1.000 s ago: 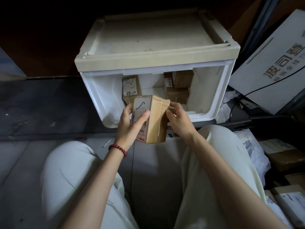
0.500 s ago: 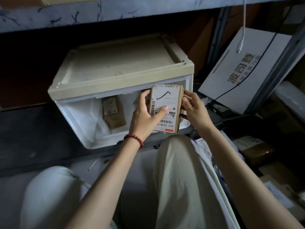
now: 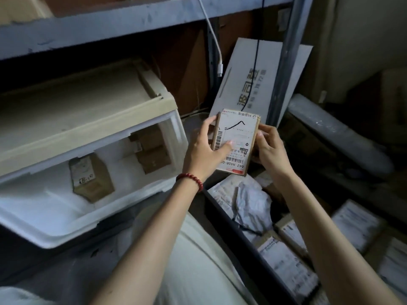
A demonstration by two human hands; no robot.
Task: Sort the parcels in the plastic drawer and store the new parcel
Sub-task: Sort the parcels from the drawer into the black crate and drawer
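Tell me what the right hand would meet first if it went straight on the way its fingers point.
The small parcel: the right hand pinches its right edge, fingers aimed left and slightly up. Beyond it on that line is probably the left hand, gripping the opposite edge; depth is unclear.
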